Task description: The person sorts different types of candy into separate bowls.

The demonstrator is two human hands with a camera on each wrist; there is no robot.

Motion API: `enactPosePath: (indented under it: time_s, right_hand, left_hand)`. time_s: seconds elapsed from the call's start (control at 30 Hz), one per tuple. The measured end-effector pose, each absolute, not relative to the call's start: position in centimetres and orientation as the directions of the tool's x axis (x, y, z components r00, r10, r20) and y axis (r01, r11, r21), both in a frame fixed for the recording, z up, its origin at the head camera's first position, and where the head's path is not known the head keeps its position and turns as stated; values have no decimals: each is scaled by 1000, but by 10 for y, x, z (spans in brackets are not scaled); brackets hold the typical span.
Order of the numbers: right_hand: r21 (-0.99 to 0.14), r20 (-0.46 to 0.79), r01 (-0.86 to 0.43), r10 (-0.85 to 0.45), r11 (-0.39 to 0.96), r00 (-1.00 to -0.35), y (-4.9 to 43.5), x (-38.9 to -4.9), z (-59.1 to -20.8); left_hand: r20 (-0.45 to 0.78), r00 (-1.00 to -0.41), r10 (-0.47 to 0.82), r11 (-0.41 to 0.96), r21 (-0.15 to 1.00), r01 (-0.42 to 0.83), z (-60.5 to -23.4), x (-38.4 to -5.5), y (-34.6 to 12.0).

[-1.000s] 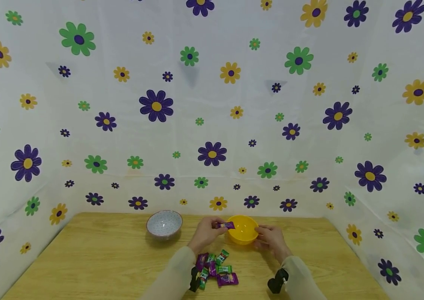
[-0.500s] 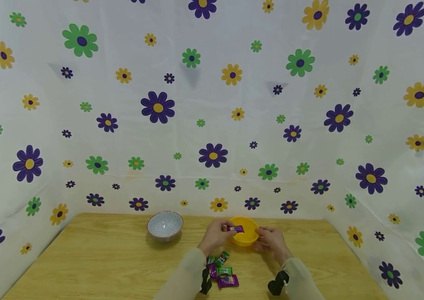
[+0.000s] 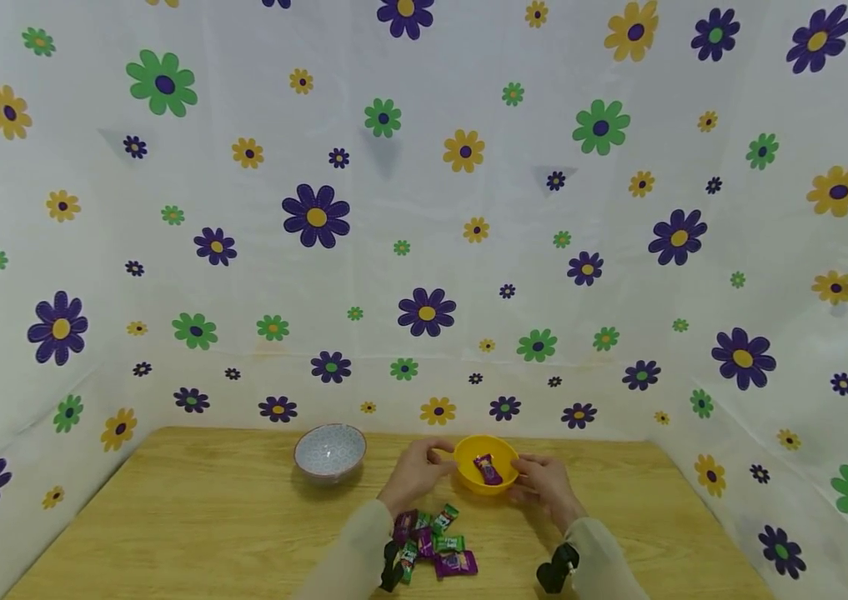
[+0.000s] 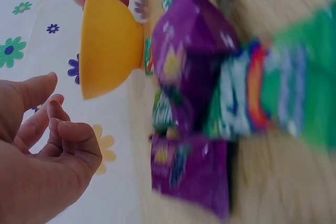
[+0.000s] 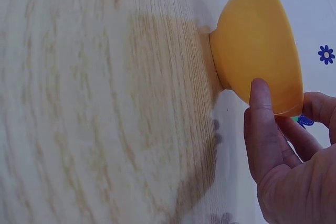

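A purple wrapped candy [image 3: 487, 469] lies inside the yellow bowl [image 3: 482, 488]. At the bowl's left stands my left hand [image 3: 416, 477], its fingers loosely bent around nothing. In the left wrist view a gap shows between those fingers and the bowl's rim. My right hand [image 3: 549, 487] holds the bowl at its right edge; in the right wrist view one digit presses the outer wall and another lies at the rim. Nearer to me, a small heap of purple candies [image 3: 456, 564] and green candies [image 3: 449, 542] rests on the table, partly behind my left forearm.
A pale patterned bowl [image 3: 329, 454] with a reddish rim stands on the wooden table [image 3: 228, 517], left of my left hand. A white flower-print sheet [image 3: 363, 275] hangs behind the table and at both sides.
My left hand moved right over the yellow bowl with the purple candy, let it drop inside, and drew back left. The right hand stays at the bowl.
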State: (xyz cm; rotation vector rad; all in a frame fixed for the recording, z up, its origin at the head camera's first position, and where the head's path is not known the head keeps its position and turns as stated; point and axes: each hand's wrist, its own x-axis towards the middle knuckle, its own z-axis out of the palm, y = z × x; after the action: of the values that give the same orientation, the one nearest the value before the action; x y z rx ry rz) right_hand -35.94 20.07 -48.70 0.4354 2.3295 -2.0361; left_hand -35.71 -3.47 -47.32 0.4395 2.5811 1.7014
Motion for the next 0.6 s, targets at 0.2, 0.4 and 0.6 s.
enactPosePath:
  time_s: [0.2,0.4,0.6]
  right_hand:
    - [-972,-195,214,186,92,-963,204,-358,-484]
    - [-970,-203,222,182,95,-962,205,-357,-483]
    - [-969,-206,226,183,96,-961,203,-356,-485]
  left_hand:
    - [143,-953,267,392,887,243,-470,-354,-54]
    - [111,-940,323,416,875,246,-472,-346,-77]
    - [-28,-879,475,418,886,198,-480,-339,-107]
